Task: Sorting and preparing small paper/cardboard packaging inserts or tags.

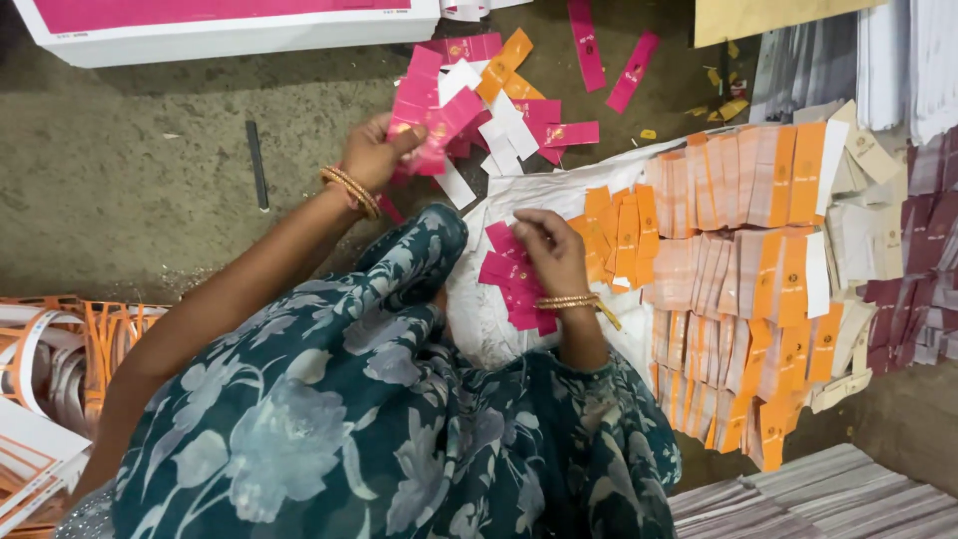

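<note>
- On the rough concrete floor (150, 180) — left hand (371, 152) pinches a fan of glossy pink paper strips (431, 125).
- Right hand (551, 250) grips more pink strips (511, 279) over white sacking (489, 319), beside neat orange strip rows (758, 289).

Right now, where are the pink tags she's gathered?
Head view: one bunch of pink tags in the left hand, upper centre; another bunch under the right hand.

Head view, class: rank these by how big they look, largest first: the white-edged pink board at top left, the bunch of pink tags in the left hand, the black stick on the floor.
1. Pink board, cut off by the frame.
2. Bunch of pink tags in the left hand.
3. Black stick, thinnest by far.
</note>
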